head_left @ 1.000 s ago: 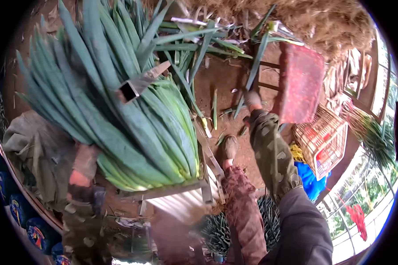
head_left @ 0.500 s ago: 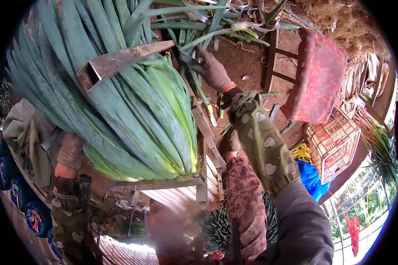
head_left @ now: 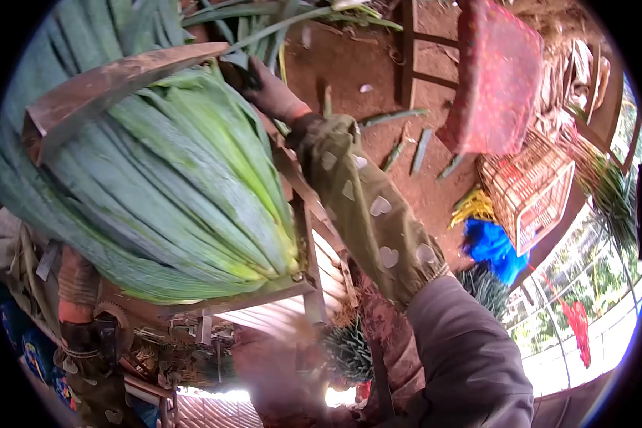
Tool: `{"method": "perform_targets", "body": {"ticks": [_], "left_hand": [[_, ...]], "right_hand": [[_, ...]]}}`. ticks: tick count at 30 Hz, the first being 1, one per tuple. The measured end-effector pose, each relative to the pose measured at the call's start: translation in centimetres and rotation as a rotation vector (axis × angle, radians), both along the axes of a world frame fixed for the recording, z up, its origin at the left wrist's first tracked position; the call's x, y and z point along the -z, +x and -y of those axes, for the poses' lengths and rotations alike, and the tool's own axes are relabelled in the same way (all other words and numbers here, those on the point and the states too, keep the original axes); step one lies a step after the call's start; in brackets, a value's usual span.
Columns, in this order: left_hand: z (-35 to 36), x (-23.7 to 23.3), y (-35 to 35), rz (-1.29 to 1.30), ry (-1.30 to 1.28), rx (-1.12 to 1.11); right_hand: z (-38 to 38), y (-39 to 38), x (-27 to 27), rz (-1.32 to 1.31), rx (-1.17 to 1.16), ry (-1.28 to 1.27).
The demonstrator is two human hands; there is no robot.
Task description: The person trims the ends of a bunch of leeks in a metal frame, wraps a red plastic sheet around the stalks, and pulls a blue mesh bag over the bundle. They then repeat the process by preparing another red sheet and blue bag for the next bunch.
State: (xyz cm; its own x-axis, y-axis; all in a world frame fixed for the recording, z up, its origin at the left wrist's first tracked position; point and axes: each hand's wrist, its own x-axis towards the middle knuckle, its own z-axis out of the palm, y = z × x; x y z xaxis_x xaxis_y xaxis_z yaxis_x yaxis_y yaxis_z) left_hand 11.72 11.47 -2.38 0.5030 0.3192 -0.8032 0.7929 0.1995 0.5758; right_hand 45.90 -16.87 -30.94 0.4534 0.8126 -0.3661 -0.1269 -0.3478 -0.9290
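A large bundle of green leeks (head_left: 185,185) lies in a metal frame (head_left: 121,75), its pale ends toward the lower right. At the frame's far right side, my right hand (head_left: 274,96), in a dirty glove, reaches to the leek leaves beside the bar. Its fingertips are dark and partly hidden among the leaves, so what it holds cannot be made out. My left hand (head_left: 78,278), also gloved, is at the lower left against the underside of the bundle, with its fingers hidden behind the leaves.
A red patterned cloth (head_left: 492,78) covers a seat at the upper right. Below it are a wicker-like plastic basket (head_left: 528,189), yellow ties (head_left: 476,207) and a blue bundle (head_left: 493,250). Cut leaf pieces (head_left: 421,150) are scattered on the brown ground. More leeks (head_left: 613,192) stand far right.
The view has shifted, so most things appear farther left. My right hand has moved closer to the frame's upper bar and the leaves. My left hand stays beside the bundle.
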Motion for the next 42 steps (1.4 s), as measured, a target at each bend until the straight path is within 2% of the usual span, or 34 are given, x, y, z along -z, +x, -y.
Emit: {"method": "perform_targets", "body": {"ticks": [1, 2, 3, 4, 5, 6, 7, 8, 9, 10, 11, 12, 13, 15, 16, 17, 19, 20, 23, 24, 26, 28, 29, 30, 32, 33, 35, 37, 38, 40, 42], "left_hand": [[-0.5, 0.1, -0.5, -0.035, -0.011, -0.074], [-1.0, -0.1, -1.1, -0.072, -0.016, -0.149], [-1.3, 0.1, -2.3, -0.122, 0.136, -0.085], [-0.9, 0.4, -1.6, -0.065, 0.044, -0.173], [-0.4, 0.8, -0.7, -0.007, -0.049, -0.261], [0.1, 1.0, -0.2, 0.047, -0.146, -0.349], [-0.3, 1.0, -0.9, 0.034, 0.070, 0.090], [-0.8, 1.0, -1.5, 0.037, 0.342, 0.486], [0.7, 0.1, 0.8, 0.028, 0.485, 0.659], [1.3, -0.8, 2.4, 0.016, 0.499, 0.714], [1.9, -1.8, 4.1, 0.005, 0.513, 0.770], [2.5, -2.9, 5.8, -0.004, 0.527, 0.825], [2.6, -2.0, 5.7, -0.232, 0.242, 0.247], [1.1, 0.9, 3.1, -0.068, 0.376, 0.424], [0.3, 2.5, 1.7, 0.013, 0.454, 0.505], [-1.3, 4.9, -0.4, 0.008, 0.528, 0.601], [-5.0, 10.6, -5.6, -0.067, 0.625, 0.606], [-7.0, 13.9, -7.5, -0.130, 0.650, 0.515], [-1.1, 7.6, 1.7, -0.190, 0.641, 0.502], [0.7, 4.8, 4.8, -0.183, 0.215, -0.262], [0.3, 4.7, 5.4, -0.317, 0.301, -0.306], [0.6, 4.1, 5.9, -0.294, 0.418, -0.299], [0.9, 3.6, 6.2, -0.272, 0.474, -0.298], [1.4, 2.7, 6.5, -0.254, 0.526, -0.299], [2.7, 0.4, 6.7, -0.212, 0.639, -0.307], [3.6, -1.3, 7.0, -0.189, 0.701, -0.315], [6.8, -4.9, 6.8, -0.136, 0.795, -0.346], [11.7, -8.1, 5.9, -0.062, 0.846, -0.318], [16.0, -9.4, 4.2, 0.051, 0.925, -0.225], [26.5, -10.0, -0.6, 0.265, 0.967, 0.090], [36.6, -8.5, -5.1, 0.372, 0.915, 0.442]], "right_hand": [[-0.6, 0.4, -0.1, 0.124, 0.069, -0.031], [-0.5, 0.7, -0.3, 0.262, 0.185, 0.112], [0.5, 0.9, -1.0, 0.270, 0.230, 0.117], [1.9, 1.0, -2.0, 0.282, 0.272, 0.130], [3.8, 1.1, -3.3, 0.295, 0.318, 0.005], [6.3, 1.1, -4.0, 0.160, 0.341, -0.135], [9.5, 1.0, -4.1, 0.278, 0.304, -0.306], [12.5, 0.7, -4.9, 0.167, 0.372, -0.378], [16.7, 0.1, -3.0, 0.128, 0.395, -0.401], [20.7, 0.2, -2.7, 0.012, 0.294, -0.537], [22.5, 0.3, -5.8, -0.247, 0.371, -0.613], [24.8, -0.3, -7.2, -0.254, 0.356, -0.614], [26.0, -1.1, -9.4, -0.246, 0.324, -0.661], [28.3, -3.5, -12.5, -0.305, 0.199, -0.651], [28.2, -4.4, -15.1, -0.254, 0.084, -0.623], [28.2, -6.1, -16.8, -0.219, 0.091, -0.532], [27.3, -9.5, -21.0, -0.244, 0.115, -0.437], [26.6, -10.5, -23.2, -0.296, 0.136, -0.429], [28.1, -15.3, -25.0, -0.171, 0.000, -0.434], [27.9, -16.6, -26.3, -0.123, -0.027, -0.422], [27.9, -20.4, -27.4, 0.119, -0.016, -0.495], [26.1, -23.1, -28.4, 0.115, 0.071, -0.618], [25.8, -25.4, -27.2, 0.125, 0.120, -0.688], [25.7, -27.5, -25.7, 0.618, 0.146, -0.674], [26.5, -28.8, -23.4, 0.567, 0.175, -0.725], [26.6, -28.8, -22.9, 0.633, 0.246, -0.627], [26.6, -29.1, -23.3, 0.622, 0.258, -0.636], [26.5, -29.0, -23.9, 0.629, 0.276, -0.628], [26.6, -29.1, -24.0, 0.644, 0.270, -0.629], [25.5, -27.5, -27.3, 0.325, 0.245, -0.710], [25.9, -28.1, -25.9, 0.486, 0.310, -0.631]]}}
